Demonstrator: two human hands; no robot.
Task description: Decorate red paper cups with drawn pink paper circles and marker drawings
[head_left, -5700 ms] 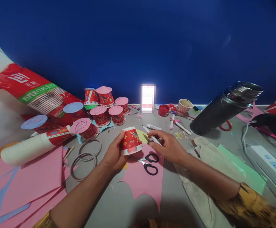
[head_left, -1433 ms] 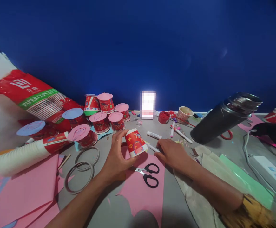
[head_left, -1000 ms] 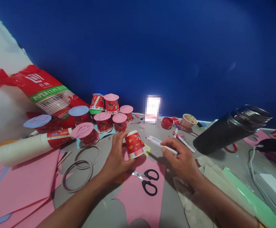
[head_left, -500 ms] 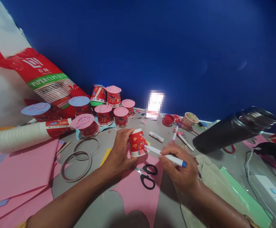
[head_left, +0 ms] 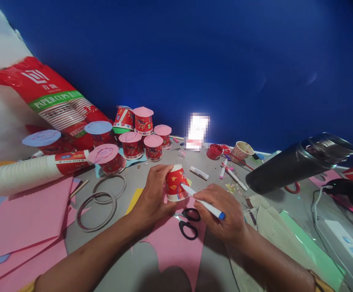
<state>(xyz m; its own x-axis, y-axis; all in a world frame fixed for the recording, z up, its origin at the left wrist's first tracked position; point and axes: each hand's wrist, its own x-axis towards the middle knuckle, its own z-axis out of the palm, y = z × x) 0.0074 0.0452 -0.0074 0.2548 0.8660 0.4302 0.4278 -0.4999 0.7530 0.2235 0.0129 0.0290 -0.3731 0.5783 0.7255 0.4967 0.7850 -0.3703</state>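
We are at a craft table [head_left: 136, 267], its grey top set against a plain blue panel [head_left: 176, 52] — whether in a home, a school or a workshop, we cannot tell. We know it for craft work by the cut pink paper [head_left: 179, 249], scissors [head_left: 184, 222], loose pens [head_left: 237, 180], a white marker [head_left: 214, 210] held to a red paper cup [head_left: 174, 186], and more cups [head_left: 134, 151] capped with pink and blue discs [head_left: 103, 153]. Nearby we see a power strip [head_left: 349, 248] and a dark flask [head_left: 281, 170] — everyday things.

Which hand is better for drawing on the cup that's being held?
Probably the right hand: it grips the pen, with the tip right at the cup's side. The left hand is busy holding the cup.
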